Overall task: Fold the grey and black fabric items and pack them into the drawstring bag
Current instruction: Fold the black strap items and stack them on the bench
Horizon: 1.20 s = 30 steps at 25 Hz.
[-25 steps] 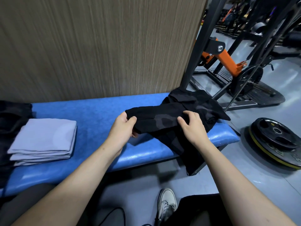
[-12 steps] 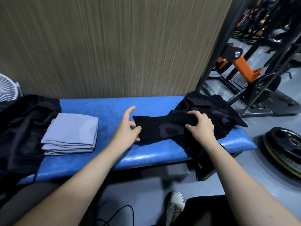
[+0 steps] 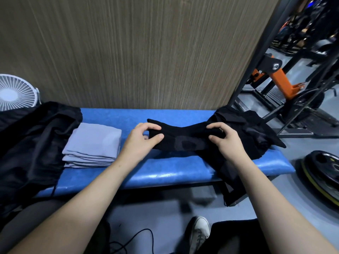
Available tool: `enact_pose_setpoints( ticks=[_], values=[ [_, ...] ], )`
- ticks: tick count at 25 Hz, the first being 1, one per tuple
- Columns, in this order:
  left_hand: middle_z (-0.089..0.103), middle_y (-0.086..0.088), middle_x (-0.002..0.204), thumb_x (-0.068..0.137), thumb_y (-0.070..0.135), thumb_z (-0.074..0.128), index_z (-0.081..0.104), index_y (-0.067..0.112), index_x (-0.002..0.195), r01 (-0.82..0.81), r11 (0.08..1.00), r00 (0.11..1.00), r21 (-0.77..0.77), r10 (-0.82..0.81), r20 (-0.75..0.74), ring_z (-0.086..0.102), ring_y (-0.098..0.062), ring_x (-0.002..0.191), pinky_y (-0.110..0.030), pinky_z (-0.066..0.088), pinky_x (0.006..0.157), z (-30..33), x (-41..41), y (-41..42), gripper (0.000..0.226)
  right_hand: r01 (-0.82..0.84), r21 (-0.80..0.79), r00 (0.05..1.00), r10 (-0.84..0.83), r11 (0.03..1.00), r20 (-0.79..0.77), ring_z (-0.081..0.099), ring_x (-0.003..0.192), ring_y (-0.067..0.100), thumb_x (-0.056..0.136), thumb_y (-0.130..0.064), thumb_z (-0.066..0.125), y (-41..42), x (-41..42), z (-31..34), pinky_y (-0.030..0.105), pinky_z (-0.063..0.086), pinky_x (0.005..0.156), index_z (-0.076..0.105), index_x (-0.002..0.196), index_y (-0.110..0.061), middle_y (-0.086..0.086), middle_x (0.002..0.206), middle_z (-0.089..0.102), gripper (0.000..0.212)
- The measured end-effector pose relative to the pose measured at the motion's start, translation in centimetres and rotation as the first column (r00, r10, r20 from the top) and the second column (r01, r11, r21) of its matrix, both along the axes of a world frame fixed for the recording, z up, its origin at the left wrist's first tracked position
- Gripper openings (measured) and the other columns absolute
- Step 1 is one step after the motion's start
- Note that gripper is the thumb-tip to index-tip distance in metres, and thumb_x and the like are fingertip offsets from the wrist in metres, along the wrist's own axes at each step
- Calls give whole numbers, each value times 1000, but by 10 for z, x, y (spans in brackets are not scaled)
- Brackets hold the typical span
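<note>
Both hands, left (image 3: 142, 139) and right (image 3: 224, 139), pinching black cloth (image 3: 183, 142) stretched above blue tabletop (image 3: 165, 173). Loose tail hanging off front edge: likely to drag fold apart, slide floorward. Grey stack (image 3: 93, 145) already folded, beside left.

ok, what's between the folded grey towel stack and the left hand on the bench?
Only bare blue padded bench, per head view; folded grey towel stack and left hand sit apart.

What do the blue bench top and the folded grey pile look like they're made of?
The blue bench looks like padded vinyl or similar synthetic cover: smooth, with glossy highlights along its rounded front edge. The folded grey pile looks like soft matte cloth, possibly cotton or microfibre; its layered edges sag slightly and show no shine.
</note>
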<state>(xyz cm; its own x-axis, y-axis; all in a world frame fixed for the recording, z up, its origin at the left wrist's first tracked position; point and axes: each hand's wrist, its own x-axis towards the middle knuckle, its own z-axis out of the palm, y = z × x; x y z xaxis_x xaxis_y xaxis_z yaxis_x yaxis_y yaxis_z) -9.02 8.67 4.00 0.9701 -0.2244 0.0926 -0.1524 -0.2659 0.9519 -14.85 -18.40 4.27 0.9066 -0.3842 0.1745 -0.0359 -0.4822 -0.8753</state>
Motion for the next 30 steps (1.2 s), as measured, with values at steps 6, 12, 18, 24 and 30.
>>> enact_pose_setpoints(
  ticks=[6,12,18,24,30],
  values=[
    [59,14,116,91,-2,62,67,24,103,-15,999,999,-40,16,36,57,7,62,-11,42,56,3,0,33,29,-132,701,968,245,700,-62,70,85,25,85,22,54,21,10,3,29,58,72,69,112,-13,15,107,65,47],
    [58,18,114,90,-5,61,67,23,105,-40,997,985,-61,50,164,48,10,65,-17,37,76,10,-1,61,32,-104,744,916,356,660,-187,64,81,24,85,20,55,34,17,-4,28,51,66,69,122,-17,21,117,59,54],
    [58,12,122,92,-5,59,67,25,107,12,989,970,-146,24,243,55,-1,92,-15,40,84,21,1,69,34,-179,814,875,468,553,-126,61,86,17,86,16,52,34,10,-4,22,50,61,71,123,-14,12,117,69,51],
    [58,14,122,93,-2,60,67,25,109,24,993,975,-114,1,221,55,-2,108,-25,39,96,13,3,73,32,-97,863,958,282,496,-55,66,91,25,81,13,55,25,15,-6,34,45,90,68,118,-9,18,115,68,45],
    [59,16,117,93,-4,59,68,25,107,57,991,982,-122,-34,186,49,1,75,-25,38,80,5,3,71,32,-224,872,882,472,436,-9,72,89,24,86,15,47,24,1,7,30,57,74,64,121,-2,18,110,71,43]
  ],
)
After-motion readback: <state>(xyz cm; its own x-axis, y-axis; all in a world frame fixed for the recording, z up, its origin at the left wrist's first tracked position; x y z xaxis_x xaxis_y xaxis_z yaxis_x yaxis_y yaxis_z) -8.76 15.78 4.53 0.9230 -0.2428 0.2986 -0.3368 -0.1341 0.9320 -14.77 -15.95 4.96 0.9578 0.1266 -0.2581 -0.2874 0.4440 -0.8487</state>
